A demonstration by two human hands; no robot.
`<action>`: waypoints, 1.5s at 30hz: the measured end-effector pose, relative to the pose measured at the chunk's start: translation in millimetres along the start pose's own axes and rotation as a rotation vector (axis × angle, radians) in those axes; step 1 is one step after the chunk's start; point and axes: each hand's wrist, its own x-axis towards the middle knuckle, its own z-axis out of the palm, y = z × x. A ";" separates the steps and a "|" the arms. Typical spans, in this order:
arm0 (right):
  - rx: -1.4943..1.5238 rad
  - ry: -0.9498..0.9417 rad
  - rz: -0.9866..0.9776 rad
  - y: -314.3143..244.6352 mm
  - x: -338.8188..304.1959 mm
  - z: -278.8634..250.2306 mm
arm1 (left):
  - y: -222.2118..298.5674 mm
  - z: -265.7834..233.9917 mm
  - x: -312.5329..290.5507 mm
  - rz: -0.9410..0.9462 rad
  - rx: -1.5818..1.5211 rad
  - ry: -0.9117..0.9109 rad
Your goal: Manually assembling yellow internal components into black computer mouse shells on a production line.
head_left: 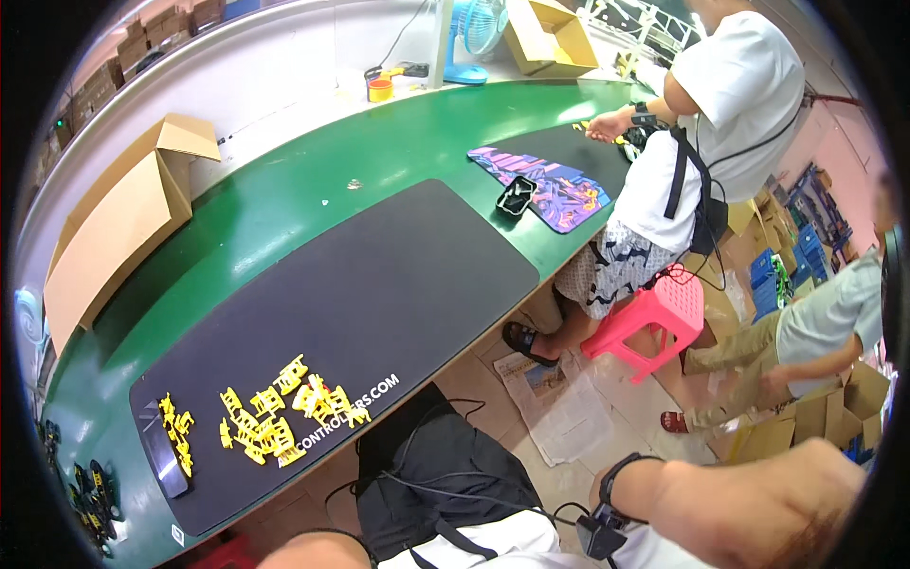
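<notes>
At the lower edge, my left forearm (313, 550) shows only in part, with a dark strap at its right end; my left hand is out of the picture. My right forearm (739, 503) fills the lower right corner. A black wrist strap (626, 467) with a small black device (601, 537) sits on it, and the fingers of my right hand are hidden. Both arms are back from the table, close to my lap. Several yellow plastic frame-like parts (256, 427) lie in a loose heap on the black desk mat (379, 275). More yellow parts (176, 431) lie at its left end.
The green table (313, 180) carries a cardboard box (123, 228), a black tray (517, 195) and a colourful mat (550, 190). Black-and-yellow items (93, 498) lie far left. A co-worker's hand (609, 125) is by small yellow pieces. A pink stool (654, 318) stands right.
</notes>
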 end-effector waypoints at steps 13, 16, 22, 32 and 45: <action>1.106 -0.059 -0.832 149.3 4.2 12.2 | -1.3 11.9 -0.2 -0.021 -0.085 -0.020; 1.258 -0.068 -0.964 173.2 7.6 16.4 | -1.1 16.0 -0.6 -0.018 -0.092 -0.025; 1.471 -0.168 -1.167 197.8 5.3 23.6 | 1.8 17.3 -3.8 -0.023 -0.116 -0.028; 1.514 -0.326 -1.414 171.7 24.0 14.7 | 44.5 12.3 -1.9 0.022 -0.050 -0.007; 0.732 -0.423 -0.174 260.8 139.7 125.7 | 14.8 -46.1 -119.4 -0.178 0.199 0.237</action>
